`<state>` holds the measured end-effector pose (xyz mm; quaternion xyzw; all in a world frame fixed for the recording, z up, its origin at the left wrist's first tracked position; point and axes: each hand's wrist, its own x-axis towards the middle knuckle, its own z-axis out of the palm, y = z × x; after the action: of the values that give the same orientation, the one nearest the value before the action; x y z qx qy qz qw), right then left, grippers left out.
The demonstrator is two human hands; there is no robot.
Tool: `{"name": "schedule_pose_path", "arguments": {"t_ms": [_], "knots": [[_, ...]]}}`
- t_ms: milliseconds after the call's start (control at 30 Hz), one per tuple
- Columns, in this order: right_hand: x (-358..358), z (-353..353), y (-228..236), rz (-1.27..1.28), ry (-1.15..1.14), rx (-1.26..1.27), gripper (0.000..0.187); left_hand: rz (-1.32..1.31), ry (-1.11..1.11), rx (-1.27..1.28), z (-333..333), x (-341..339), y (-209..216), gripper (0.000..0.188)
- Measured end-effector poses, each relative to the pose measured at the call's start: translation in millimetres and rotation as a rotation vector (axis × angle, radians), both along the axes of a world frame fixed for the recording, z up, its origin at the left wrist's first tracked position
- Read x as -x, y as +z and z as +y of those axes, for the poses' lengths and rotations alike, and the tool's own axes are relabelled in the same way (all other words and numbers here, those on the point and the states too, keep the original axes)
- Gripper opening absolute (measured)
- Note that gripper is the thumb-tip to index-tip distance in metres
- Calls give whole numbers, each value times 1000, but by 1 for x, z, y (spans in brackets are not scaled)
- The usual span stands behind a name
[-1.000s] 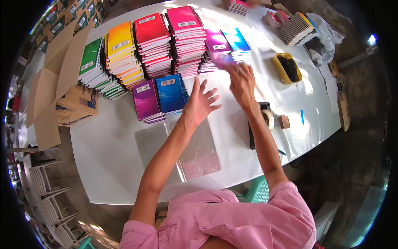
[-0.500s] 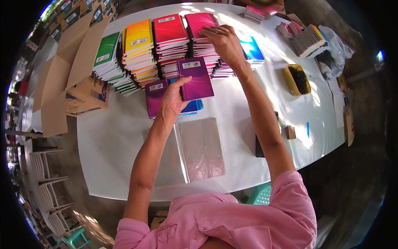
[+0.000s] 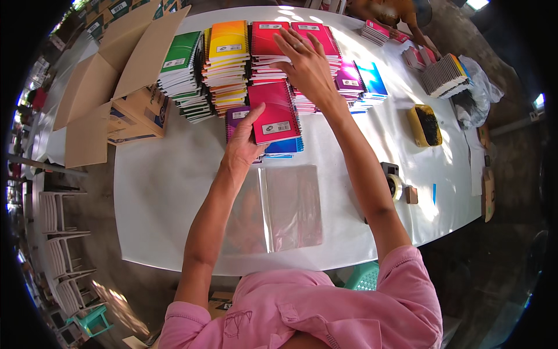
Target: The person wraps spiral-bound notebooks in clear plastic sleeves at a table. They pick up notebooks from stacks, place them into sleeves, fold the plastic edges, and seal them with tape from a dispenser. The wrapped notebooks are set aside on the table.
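My left hand (image 3: 243,144) grips a pink spiral notebook (image 3: 273,110), thumb on its cover; whether other notebooks lie under it is hidden. Behind that notebook are a purple notebook (image 3: 235,116) and a blue one (image 3: 285,146), low on the table. My right hand (image 3: 308,70) is open, fingers stretched over the red notebook stack (image 3: 270,42) and the edge of the pink stack (image 3: 321,36); whether the fingertips touch a cover I cannot tell. To the left rise a yellow stack (image 3: 228,43) and a green stack (image 3: 180,53).
Clear plastic sleeves (image 3: 293,203) lie before me. Purple (image 3: 349,78) and blue (image 3: 373,78) stacks stand right. An open carton (image 3: 136,116) is left. A yellow tub (image 3: 427,125), tape roll (image 3: 395,187) and small brown block (image 3: 411,195) lie right. Another person (image 3: 389,11) is at the far side.
A pink notebook now shows in my left hand where a purple one was on top. My right hand has shifted from the pink stack to over the red one, and the view has turned slightly.
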<state>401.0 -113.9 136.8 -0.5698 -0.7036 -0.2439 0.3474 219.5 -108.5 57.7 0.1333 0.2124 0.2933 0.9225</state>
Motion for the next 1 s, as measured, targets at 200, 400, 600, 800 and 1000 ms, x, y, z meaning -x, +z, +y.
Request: {"name": "schedule_pose_path", "arguments": {"t_ms": [200,400,600,800,1000], "knots": [[6,-1,-15,24,30,35,42,-54,-28,-92,20,26,-9,75],[81,-85,-28,-125,315,236,30,-266,-36,-80,17,54,-8,58],[77,30,3,116,114,39,41,-71,104,11,32,88,6,42],[67,42,-18,4,67,52,38,-120,122,-14,47,110,-1,54],[87,34,-17,48,29,-90,40,-160,70,8,51,101,-10,62]]}}
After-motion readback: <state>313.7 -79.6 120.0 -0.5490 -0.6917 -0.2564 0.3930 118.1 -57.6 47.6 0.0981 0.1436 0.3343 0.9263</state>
